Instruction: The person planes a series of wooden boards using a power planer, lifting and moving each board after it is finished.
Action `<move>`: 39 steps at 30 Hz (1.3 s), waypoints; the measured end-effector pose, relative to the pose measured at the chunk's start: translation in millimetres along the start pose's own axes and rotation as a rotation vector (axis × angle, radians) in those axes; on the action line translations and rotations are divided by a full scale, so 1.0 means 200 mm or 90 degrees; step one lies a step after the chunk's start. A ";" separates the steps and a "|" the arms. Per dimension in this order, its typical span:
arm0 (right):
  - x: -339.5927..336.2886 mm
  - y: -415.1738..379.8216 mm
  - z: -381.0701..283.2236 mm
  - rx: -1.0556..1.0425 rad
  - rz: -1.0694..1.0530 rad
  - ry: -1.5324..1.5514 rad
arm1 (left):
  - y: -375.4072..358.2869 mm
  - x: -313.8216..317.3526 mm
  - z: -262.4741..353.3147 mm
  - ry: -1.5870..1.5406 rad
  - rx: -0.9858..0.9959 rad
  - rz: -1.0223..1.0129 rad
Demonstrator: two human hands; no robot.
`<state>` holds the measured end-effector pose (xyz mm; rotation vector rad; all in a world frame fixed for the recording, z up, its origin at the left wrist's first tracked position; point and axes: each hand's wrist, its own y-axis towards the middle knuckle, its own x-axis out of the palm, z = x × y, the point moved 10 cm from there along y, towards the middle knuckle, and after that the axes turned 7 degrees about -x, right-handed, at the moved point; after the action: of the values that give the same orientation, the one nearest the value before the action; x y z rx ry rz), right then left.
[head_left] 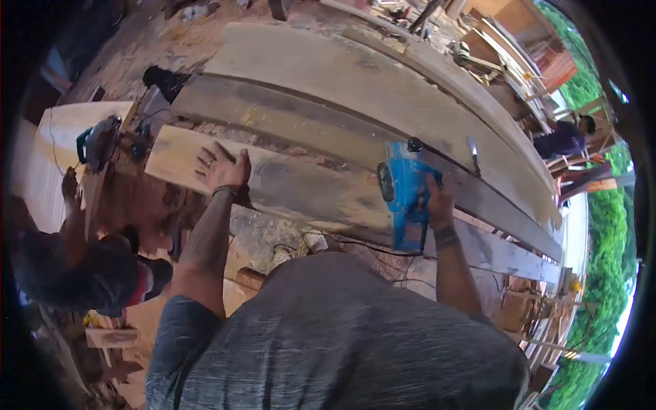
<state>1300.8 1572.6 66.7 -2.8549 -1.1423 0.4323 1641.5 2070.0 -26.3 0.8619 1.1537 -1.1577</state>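
A blue electric hand planer (404,179) rests on a long wooden board (307,181), right of the middle. My right hand (439,201) is wrapped round the planer's handle. Farther left, my left hand (224,169) lies with fingers spread on the pale end of the same board. Dark, rough wood covers much of the board between my hands. My left hand holds nothing.
More long planks (301,65) lie beyond the board, with a blade-like tool (473,154) on them. A co-worker (75,263) at the left reaches toward a teal power tool (99,142). Another person (564,140) is far right. A cord (362,243) runs near my body.
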 end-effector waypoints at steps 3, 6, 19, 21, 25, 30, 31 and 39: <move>-0.04 -0.05 -0.05 -0.013 0.057 0.049 | -0.02 -0.01 0.01 0.000 -0.002 -0.013; -0.08 0.03 -0.09 -0.073 0.071 0.014 | -0.03 0.00 0.02 0.011 0.000 0.003; -0.10 1.05 -0.12 -0.197 0.109 0.046 | -0.01 0.02 0.02 0.057 -0.033 -0.003; -0.07 1.15 -0.12 -0.208 0.111 0.002 | -0.01 0.03 0.04 0.058 -0.028 -0.011; -0.08 1.26 -0.13 -0.243 0.115 -0.107 | -0.01 0.02 0.07 0.063 0.007 -0.047; -0.15 1.18 -0.11 -0.316 0.101 -0.193 | 0.00 0.03 0.03 -0.045 0.019 -0.051; -0.18 1.10 -0.11 -0.337 0.116 -0.207 | 0.00 0.00 0.02 -0.052 0.001 -0.037; -0.11 0.22 0.22 -0.383 0.092 -0.350 | -0.03 -0.11 -0.04 -0.117 -0.011 -0.006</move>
<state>1303.1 1523.3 24.4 -3.4733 -1.3201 1.1083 1634.1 2080.7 -6.5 0.7211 1.0164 -1.2069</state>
